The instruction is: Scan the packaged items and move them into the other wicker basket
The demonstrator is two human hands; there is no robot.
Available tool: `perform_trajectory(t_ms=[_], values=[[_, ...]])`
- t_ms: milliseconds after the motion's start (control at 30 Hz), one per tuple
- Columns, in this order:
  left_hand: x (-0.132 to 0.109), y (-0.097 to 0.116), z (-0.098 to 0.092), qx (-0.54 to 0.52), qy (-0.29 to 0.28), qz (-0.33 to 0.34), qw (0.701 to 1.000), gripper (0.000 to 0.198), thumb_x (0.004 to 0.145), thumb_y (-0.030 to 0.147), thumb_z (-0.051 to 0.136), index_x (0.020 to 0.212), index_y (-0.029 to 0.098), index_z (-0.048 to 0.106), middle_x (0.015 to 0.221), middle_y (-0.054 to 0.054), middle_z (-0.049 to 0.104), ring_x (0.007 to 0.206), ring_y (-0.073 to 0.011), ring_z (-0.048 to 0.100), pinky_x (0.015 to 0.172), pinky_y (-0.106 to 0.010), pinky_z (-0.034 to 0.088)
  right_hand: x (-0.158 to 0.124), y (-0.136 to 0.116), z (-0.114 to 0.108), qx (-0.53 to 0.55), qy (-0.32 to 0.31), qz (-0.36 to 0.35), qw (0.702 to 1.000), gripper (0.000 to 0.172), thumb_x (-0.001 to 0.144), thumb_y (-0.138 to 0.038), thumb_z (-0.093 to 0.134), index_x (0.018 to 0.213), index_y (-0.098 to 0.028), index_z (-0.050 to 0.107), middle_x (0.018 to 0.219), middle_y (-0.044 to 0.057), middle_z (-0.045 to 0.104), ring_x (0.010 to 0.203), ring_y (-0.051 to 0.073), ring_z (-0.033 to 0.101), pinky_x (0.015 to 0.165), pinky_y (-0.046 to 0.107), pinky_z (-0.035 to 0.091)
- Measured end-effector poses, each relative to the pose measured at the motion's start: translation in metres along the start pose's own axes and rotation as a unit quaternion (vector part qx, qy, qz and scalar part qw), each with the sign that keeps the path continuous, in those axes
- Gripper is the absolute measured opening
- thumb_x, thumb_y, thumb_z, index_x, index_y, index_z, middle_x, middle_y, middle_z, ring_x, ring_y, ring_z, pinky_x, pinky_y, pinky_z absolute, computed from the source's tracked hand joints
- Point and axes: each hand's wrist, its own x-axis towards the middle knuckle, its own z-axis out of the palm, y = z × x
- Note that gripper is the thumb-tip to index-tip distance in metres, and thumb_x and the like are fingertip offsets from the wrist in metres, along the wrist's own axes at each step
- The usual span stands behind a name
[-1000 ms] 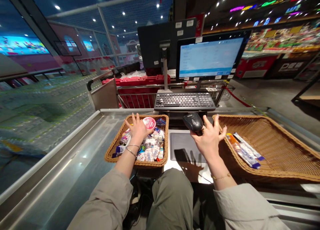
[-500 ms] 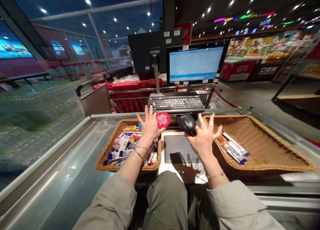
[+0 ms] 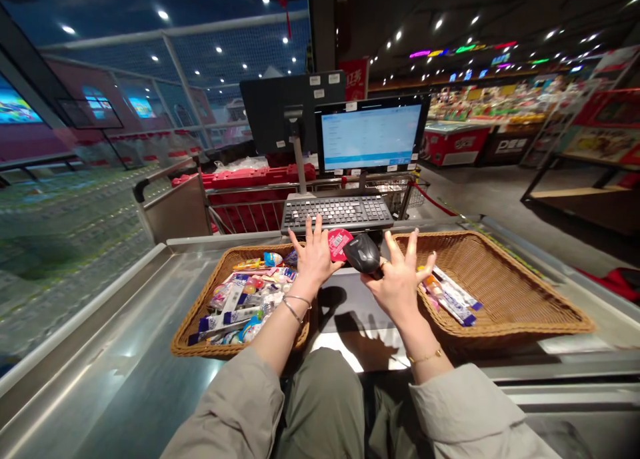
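Observation:
My left hand [image 3: 316,262] grips a round red pack [image 3: 339,244] by its edge, with some fingers stretched out. A barcode label shows on the pack's upward face. In my right hand [image 3: 401,282] is a black barcode scanner [image 3: 364,254], its head against or just in front of the pack's right edge; I cannot tell whether they touch. Below my left hand, a wicker basket [image 3: 181,329] holds many small wrapped snacks. To the right, another wicker basket [image 3: 525,286] has several slim packets [image 3: 453,302] at its left end, beside my right hand.
A black keyboard [image 3: 337,210] lies beyond my hands. Behind it stand a lit screen [image 3: 371,136] and a dark monitor back [image 3: 267,116]. A pale grey plate [image 3: 360,312] is set into the counter between the baskets. Bare metal counter [image 3: 125,352] extends left.
My left hand has carried the red pack rightwards, up to the scanner head. The scanner stays in my right hand. The whole view has shifted slightly.

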Motion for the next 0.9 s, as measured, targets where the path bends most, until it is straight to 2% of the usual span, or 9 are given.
perform_trajectory(t_ms=[533,900], values=[[0.0046,0.0053,-0.0042,-0.01,-0.017,0.013,1.0,0.089,0.084,0.06,0.069,0.151,0.008,0.044,0.17,-0.023,0.008,0.158,-0.0395,-0.008,0.118,-0.075,-0.015,-0.0015,-0.0007,-0.0039,0.026,-0.024,-0.014,0.999,0.017,0.08,-0.031,0.066,0.091,-0.023,0.075,0.15,0.007,0.058,0.155,0.042,0.02,0.116,0.077,0.005],[0.0085,0.0078,-0.0054,-0.009,-0.023,0.012,1.0,0.084,0.086,0.054,0.067,0.152,0.008,0.043,0.17,-0.021,0.008,0.159,-0.0382,-0.005,0.118,-0.074,-0.016,-0.0017,-0.001,-0.0041,0.038,-0.02,-0.015,0.999,0.016,0.078,-0.03,0.065,0.09,-0.023,0.074,0.147,0.007,0.061,0.156,0.04,0.021,0.118,0.075,0.002]])
